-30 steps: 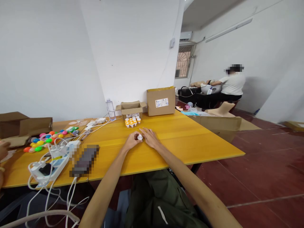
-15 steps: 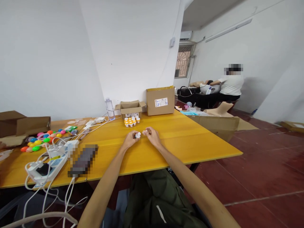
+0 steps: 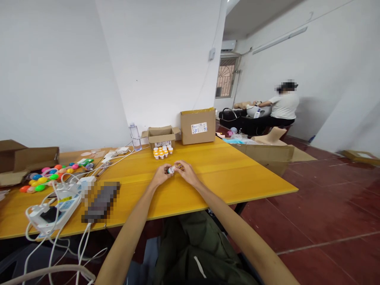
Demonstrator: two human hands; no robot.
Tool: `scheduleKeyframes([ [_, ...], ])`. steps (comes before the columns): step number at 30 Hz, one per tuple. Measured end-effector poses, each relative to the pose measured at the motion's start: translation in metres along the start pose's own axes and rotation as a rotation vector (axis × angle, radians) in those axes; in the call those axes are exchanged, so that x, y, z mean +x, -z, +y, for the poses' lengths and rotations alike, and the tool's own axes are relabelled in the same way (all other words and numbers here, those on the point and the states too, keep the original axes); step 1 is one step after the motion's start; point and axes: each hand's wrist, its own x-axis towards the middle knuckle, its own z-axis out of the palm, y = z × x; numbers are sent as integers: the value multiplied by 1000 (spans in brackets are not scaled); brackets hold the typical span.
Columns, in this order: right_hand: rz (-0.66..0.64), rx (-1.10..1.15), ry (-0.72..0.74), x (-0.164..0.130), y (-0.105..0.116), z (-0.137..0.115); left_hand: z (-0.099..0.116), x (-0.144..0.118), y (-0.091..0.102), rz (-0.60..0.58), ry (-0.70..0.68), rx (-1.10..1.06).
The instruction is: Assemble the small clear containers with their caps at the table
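Tabletop (image 3: 237, 178) of yellow wood fills the near ground, set on a dark red tiled floor (image 3: 326, 206) in a white-walled room. Beyond the hands stands a cluster of small orange-capped bottles (image 3: 162, 152), and just behind that cluster an open cardboard box (image 3: 160, 134), with a taller closed carton (image 3: 198, 126) to the box's right and a clear water bottle (image 3: 134, 136) to its left. Far left of the cluster lie bright plastic balls (image 3: 47, 178) and a white power strip (image 3: 50, 211) trailing cables. A person in a white shirt (image 3: 284, 105) sits well behind the carton.

A small white-capped bottle (image 3: 171, 170) sits between both hands, near the cluster. The left hand (image 3: 161, 175) pinches it from the left; the right hand (image 3: 185, 174) closes its fingertips on it from the right. Both forearms stretch forward and converge over the tabletop.
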Motion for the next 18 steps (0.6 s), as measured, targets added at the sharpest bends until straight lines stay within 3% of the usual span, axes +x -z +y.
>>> scheduleKeyframes([
  [12,-25,97,-49,2,1,-1,15,-3,3,13,58,-138],
  [18,-47,151,-63,2,3,-4,23,-8,6,-43,80,-191],
])
